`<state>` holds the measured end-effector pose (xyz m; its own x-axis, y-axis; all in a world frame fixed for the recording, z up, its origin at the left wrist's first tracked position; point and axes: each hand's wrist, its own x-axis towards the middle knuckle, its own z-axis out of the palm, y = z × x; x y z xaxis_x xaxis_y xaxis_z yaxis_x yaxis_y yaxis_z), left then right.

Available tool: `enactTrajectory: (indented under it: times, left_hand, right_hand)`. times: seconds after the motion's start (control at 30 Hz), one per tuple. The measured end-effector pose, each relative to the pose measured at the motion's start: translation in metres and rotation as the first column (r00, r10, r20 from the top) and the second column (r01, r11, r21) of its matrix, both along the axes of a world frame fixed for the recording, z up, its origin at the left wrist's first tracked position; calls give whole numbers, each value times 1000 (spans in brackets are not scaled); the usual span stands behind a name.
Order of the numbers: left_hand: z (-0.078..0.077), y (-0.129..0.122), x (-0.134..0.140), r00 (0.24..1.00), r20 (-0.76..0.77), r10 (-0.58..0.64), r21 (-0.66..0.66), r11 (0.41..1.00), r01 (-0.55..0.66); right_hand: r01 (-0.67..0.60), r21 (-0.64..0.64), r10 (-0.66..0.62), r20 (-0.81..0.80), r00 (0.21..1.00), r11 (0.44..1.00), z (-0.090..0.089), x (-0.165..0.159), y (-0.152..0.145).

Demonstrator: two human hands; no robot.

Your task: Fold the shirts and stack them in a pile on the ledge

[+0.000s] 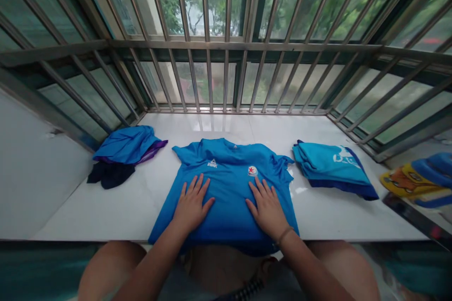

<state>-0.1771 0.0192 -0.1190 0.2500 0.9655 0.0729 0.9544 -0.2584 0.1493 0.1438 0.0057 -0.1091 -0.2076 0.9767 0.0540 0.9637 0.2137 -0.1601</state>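
Note:
A blue T-shirt (229, 197) lies spread front side up on the white ledge, its collar toward the window and its lower end hanging over the near edge. It bears a white logo on one side of the chest and a round red-and-white badge on the other. My left hand (192, 202) rests flat on the shirt below the logo, fingers spread. Below the badge, my right hand (266, 207) also presses flat with fingers apart. Neither hand grips the cloth. The sleeve on the right is crumpled.
On the left of the white ledge (226, 124) sits a loose pile of blue, purple and black clothes (127, 148). To the right are folded teal and navy clothes (332, 164). A yellow-and-blue item (420, 178) stands at the far right. Metal bars (226, 46) line the window.

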Motion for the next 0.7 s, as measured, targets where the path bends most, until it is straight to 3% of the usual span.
enactTrajectory:
  times: [0.3,0.7]
  left_hand:
    - [-4,-60,12,992,15,126,-9,992,-126]
    - [-16,-125,22,985,80,150,-12,989,-150]
  right_hand:
    - [-4,29,5,-14,1000,1000,-11,-2,-35]
    - [-76,115,73,32,997,990,-21,2,-61]
